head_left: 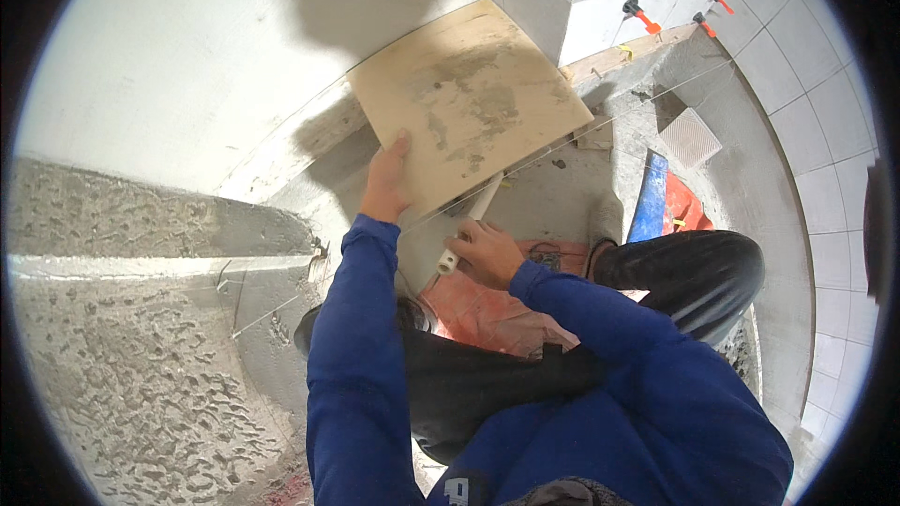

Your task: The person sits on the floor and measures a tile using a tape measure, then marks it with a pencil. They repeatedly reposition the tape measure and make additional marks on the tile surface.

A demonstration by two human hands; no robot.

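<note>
At the lower left edge of a large beige tile point(473, 98), smeared with grey mortar, my left hand point(386, 183) grips with fingers on its face. The tile leans tilted near the pale wall, above the floor. My right hand point(486, 253) is closed around a white tubular handle point(486, 199) with a hole in its near end. The handle's far end passes under the tile's lower edge, so what it joins is hidden. A thin taut string point(609, 120) crosses just over the tile's lower right side.
Black and orange tile clips point(642, 17) stick out of the low tiled wall at the far right. A small ribbed white tile piece point(692, 138), a blue sheet point(649, 197) and a red bag point(497, 314) lie on the floor. Rough concrete point(141, 365) spreads at left; white wall tiles point(825, 187) rise at right.
</note>
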